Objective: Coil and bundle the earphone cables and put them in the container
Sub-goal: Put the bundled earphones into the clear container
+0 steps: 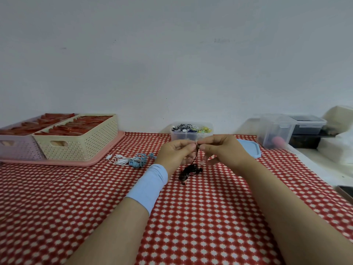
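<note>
Head view: left hand (174,153) and right hand (221,150) both pinch upper end of black earphone cable (190,172), fingertips nearly meeting. Cable hangs near-vertical from pinch to loose heap at tabletop (210,217) centre, below and between hands. Container (183,136) just behind hands, toward far edge. Judged: coiling not yet done.

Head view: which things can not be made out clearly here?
All in the head view:
Upper end of the thin black earphone cable: hidden between left hand and right hand.
Contents of the clear plastic bin: blurred behind its cloudy wall.
The dark flat object: cut off by the right edge.
</note>
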A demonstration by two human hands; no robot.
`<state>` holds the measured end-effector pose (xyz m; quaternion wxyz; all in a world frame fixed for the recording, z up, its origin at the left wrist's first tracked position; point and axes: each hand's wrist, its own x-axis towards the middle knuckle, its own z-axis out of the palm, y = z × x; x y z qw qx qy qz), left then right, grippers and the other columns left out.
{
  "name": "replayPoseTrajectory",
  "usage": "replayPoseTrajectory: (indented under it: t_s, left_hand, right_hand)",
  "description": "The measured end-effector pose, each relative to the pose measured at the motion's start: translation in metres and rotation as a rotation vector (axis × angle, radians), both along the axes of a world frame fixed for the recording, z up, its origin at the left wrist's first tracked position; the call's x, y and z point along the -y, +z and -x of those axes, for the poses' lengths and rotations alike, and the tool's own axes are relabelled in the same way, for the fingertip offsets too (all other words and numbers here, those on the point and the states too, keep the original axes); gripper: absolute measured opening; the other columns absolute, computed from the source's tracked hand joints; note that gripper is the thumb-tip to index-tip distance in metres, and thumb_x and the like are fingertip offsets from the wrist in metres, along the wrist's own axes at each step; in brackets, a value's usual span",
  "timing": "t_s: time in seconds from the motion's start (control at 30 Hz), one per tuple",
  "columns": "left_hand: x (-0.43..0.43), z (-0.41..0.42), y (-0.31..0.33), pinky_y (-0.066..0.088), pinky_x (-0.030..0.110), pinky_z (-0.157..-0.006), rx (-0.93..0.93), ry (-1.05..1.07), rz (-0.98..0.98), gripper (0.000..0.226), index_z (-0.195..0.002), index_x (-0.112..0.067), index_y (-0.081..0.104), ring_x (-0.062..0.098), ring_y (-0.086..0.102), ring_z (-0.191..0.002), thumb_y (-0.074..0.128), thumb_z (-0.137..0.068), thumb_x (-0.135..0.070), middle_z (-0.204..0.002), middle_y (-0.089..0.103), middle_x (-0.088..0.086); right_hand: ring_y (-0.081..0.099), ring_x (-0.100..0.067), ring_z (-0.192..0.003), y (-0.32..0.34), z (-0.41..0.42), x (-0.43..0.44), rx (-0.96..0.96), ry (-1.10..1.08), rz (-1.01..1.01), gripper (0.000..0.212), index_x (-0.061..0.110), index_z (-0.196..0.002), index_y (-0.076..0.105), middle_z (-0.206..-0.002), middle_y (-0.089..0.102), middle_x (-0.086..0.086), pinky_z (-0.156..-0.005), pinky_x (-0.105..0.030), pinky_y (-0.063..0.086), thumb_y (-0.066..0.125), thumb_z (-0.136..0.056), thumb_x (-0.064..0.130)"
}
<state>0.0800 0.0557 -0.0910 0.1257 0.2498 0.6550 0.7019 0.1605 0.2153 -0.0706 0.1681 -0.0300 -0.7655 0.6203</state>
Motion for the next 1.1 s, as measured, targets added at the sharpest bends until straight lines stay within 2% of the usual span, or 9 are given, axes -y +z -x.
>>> replayPoseTrajectory:
  t_s: [0.1, 0.2, 0.37, 0.47, 0.67, 0.8, 0.87, 1.0, 1.1]
  left_hand:
    - [0.0002, 0.0011, 0.0004, 0.060, 0.029, -0.078, 0.026, -0.006, 0.031, 0.016, -0.106, -0.018, 0.075, 0.014, 0.067, -0.086, 0.069, -0.091, -0.023, -0.098, 0.073, 0.002]
    - [0.0005, -0.0002, -0.0006, 0.060, 0.030, -0.079, 0.009, -0.011, 0.093, 0.011, -0.098, -0.024, 0.076, 0.020, 0.071, -0.094, 0.068, -0.091, -0.027, -0.101, 0.076, 0.004]
    - [0.0025, -0.0010, 0.0009, 0.060, 0.027, -0.074, 0.076, -0.037, 0.056, 0.011, -0.095, -0.016, 0.076, 0.012, 0.069, -0.074, 0.066, -0.093, -0.022, -0.092, 0.076, 0.006]
    - [0.0016, -0.0004, 0.0006, 0.061, 0.033, -0.079, 0.093, -0.034, 0.059, 0.013, -0.095, -0.016, 0.076, 0.011, 0.065, -0.068, 0.067, -0.093, -0.026, -0.085, 0.076, 0.002]
    - [0.0019, 0.0021, -0.0001, 0.060, 0.033, -0.079, 0.106, -0.063, 0.052, 0.015, -0.103, -0.015, 0.074, 0.011, 0.061, -0.067, 0.065, -0.094, -0.022, -0.079, 0.073, -0.003]
    - [0.0032, 0.0046, -0.0009, 0.057, 0.029, -0.074, 0.199, -0.073, 0.010, 0.019, -0.103, -0.011, 0.075, 0.011, 0.056, -0.067, 0.066, -0.093, -0.024, -0.085, 0.074, 0.000]
    - [0.0032, 0.0046, -0.0001, 0.056, 0.029, -0.073, 0.220, -0.070, 0.005, 0.018, -0.101, -0.012, 0.076, 0.011, 0.056, -0.067, 0.066, -0.093, -0.025, -0.086, 0.074, 0.001]
    - [0.0030, 0.0032, 0.0005, 0.056, 0.027, -0.070, 0.248, -0.092, 0.017, 0.019, -0.103, -0.009, 0.074, 0.011, 0.058, -0.066, 0.066, -0.093, -0.023, -0.089, 0.074, 0.003]
    - [0.0022, 0.0018, -0.0002, 0.055, 0.025, -0.067, 0.251, -0.100, 0.034, 0.017, -0.099, -0.008, 0.075, 0.009, 0.058, -0.063, 0.067, -0.093, -0.022, -0.090, 0.074, 0.006]
  right_hand:
    - [0.065, -0.015, -0.061, 0.0004, -0.0002, 0.0006, -0.037, -0.003, -0.024, 0.013, 0.014, -0.089, 0.078, -0.078, 0.073, -0.006, -0.057, -0.028, 0.059, 0.073, -0.088, 0.002]
    - [0.067, -0.015, -0.064, -0.0011, 0.0009, 0.0017, -0.044, 0.012, -0.091, 0.013, 0.014, -0.096, 0.079, -0.085, 0.076, -0.010, -0.061, -0.027, 0.059, 0.074, -0.088, 0.005]
    - [0.068, -0.020, -0.065, -0.0020, 0.0020, -0.0007, -0.038, 0.021, -0.095, 0.021, 0.016, -0.106, 0.077, -0.089, 0.076, -0.008, -0.061, -0.029, 0.059, 0.077, -0.086, 0.007]
    - [0.067, -0.019, -0.063, -0.0022, 0.0014, -0.0004, -0.049, 0.017, -0.128, 0.016, 0.017, -0.098, 0.079, -0.090, 0.077, -0.011, -0.061, -0.030, 0.059, 0.076, -0.087, 0.006]
    - [0.064, -0.013, -0.057, -0.0027, 0.0024, 0.0022, -0.057, -0.014, -0.181, 0.010, 0.022, -0.089, 0.080, -0.081, 0.076, -0.009, -0.058, -0.028, 0.057, 0.076, -0.088, 0.012]
    - [0.065, -0.019, -0.062, 0.0002, 0.0004, 0.0036, -0.034, 0.025, -0.053, 0.014, 0.017, -0.100, 0.079, -0.091, 0.077, -0.006, -0.063, -0.035, 0.060, 0.067, -0.096, 0.023]
    - [0.065, -0.020, -0.063, 0.0012, -0.0008, 0.0024, -0.009, 0.056, 0.006, 0.016, 0.018, -0.105, 0.078, -0.095, 0.076, -0.007, -0.063, -0.035, 0.061, 0.064, -0.097, 0.021]
    - [0.064, -0.017, -0.063, -0.0018, 0.0000, -0.0013, 0.015, 0.085, -0.058, 0.017, 0.014, -0.107, 0.078, -0.088, 0.076, -0.005, -0.060, -0.030, 0.057, 0.070, -0.092, 0.011]
    - [0.062, -0.016, -0.060, -0.0044, 0.0042, -0.0013, -0.004, 0.015, -0.119, 0.012, 0.011, -0.101, 0.079, -0.087, 0.074, -0.016, -0.058, -0.028, 0.057, 0.072, -0.091, 0.011]
